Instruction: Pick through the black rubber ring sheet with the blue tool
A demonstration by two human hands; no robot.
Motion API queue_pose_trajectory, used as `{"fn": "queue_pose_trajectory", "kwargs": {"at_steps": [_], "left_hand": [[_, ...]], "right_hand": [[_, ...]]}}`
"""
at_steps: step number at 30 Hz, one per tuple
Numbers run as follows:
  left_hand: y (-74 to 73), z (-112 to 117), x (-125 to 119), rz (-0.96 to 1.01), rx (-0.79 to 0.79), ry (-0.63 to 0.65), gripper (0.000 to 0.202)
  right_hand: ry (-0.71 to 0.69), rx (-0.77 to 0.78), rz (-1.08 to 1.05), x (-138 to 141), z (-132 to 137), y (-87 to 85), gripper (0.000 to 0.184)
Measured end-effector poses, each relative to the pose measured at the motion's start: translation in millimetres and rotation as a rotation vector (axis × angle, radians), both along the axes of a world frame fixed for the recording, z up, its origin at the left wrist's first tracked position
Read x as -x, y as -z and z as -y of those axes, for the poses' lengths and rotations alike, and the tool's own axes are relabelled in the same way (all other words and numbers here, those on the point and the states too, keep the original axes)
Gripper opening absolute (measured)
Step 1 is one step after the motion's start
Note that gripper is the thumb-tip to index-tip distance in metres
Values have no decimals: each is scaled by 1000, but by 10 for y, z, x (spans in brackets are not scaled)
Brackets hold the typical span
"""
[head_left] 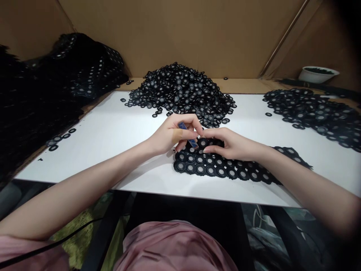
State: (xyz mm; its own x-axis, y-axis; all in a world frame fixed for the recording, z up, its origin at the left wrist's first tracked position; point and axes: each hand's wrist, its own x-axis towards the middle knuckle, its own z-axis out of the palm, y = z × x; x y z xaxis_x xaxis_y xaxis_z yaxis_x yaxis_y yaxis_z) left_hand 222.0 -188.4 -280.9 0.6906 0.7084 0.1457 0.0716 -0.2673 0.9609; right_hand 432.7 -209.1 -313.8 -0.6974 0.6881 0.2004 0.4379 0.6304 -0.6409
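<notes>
A joined sheet of black rubber-looking rings (221,172) with pale centres lies on the white board in front of me. My left hand (180,133) is closed over the sheet's left end, gripping a small flat blue strip (187,134) that slants down between thumb and fingers. I cannot tell what kind of tool the strip is. Tan tape covers part of that thumb. Beside it, my right hand (228,142) pinches the upper edge of the sheet with thumb and forefinger. The two hands' fingertips nearly meet, and the exact spot between them is partly hidden.
A large heap of loose black rings (180,90) rises behind my hands. Another heap (316,114) spreads at the right, with a white bowl (318,74) behind it. Dark ring sheets (84,67) are piled at the left. Cardboard walls (191,34) enclose the white board (107,131).
</notes>
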Motion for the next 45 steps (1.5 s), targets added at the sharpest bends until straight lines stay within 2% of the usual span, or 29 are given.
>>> {"fn": "queue_pose_trajectory", "kwargs": {"at_steps": [12, 24, 28, 37, 45], "left_hand": [[56, -10, 1, 16, 65, -15, 5], [124, 6, 20, 61, 169, -53, 7], [133, 23, 26, 71, 154, -57, 7], [199, 100, 59, 102, 105, -95, 8], [224, 105, 55, 105, 135, -111, 7]], "right_hand": [[0, -8, 15, -5, -8, 8, 24], [-3, -21, 15, 9, 8, -20, 13], [-1, -14, 1, 21, 16, -41, 9], [-1, -13, 4, 10, 22, -30, 13], [5, -2, 21, 16, 17, -48, 13]]}}
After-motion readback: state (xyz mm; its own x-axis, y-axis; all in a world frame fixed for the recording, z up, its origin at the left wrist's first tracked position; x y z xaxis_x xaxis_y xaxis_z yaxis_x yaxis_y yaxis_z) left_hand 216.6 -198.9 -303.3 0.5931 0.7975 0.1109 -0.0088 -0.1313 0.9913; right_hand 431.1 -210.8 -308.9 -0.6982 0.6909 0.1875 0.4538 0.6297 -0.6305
